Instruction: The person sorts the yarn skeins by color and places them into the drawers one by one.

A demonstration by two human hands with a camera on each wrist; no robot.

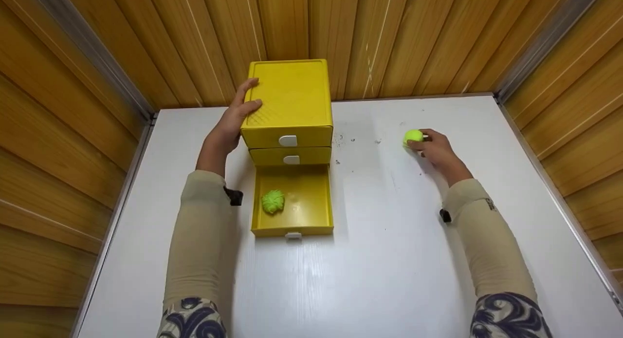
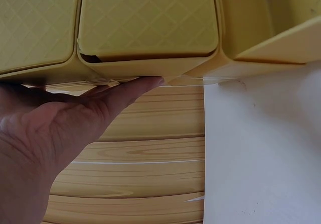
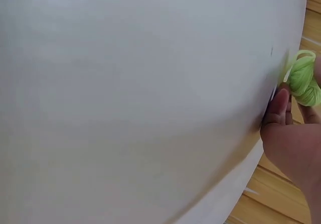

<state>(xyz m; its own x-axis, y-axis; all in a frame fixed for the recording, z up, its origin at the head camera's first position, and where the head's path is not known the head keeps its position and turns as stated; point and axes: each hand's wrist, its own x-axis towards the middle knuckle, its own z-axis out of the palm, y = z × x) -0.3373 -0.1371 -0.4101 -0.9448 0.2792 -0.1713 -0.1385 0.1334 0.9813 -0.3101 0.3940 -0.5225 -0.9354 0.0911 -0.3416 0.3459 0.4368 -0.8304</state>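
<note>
A yellow three-drawer box (image 1: 290,92) stands at the back of the white table. Its bottom drawer (image 1: 311,201) is pulled out, with a crumpled bright-green ball (image 1: 273,201) inside on the left. My left hand (image 1: 233,116) lies against the box's left side, thumb and a fingertip over the top edge; in the left wrist view its fingers look straight along the wall. Over on the right, my right hand (image 1: 440,155) pinches a yellow-green ball of yarn (image 1: 413,138) between thumb and fingers. The right wrist view shows its wound strands and a loose loop.
The two upper drawers (image 1: 292,155) are closed, each with a white tab handle. Small dark specks dot the table (image 1: 384,260) right of the box. Wood-patterned walls (image 1: 370,41) rise behind and on both sides, with metal edging at the corners.
</note>
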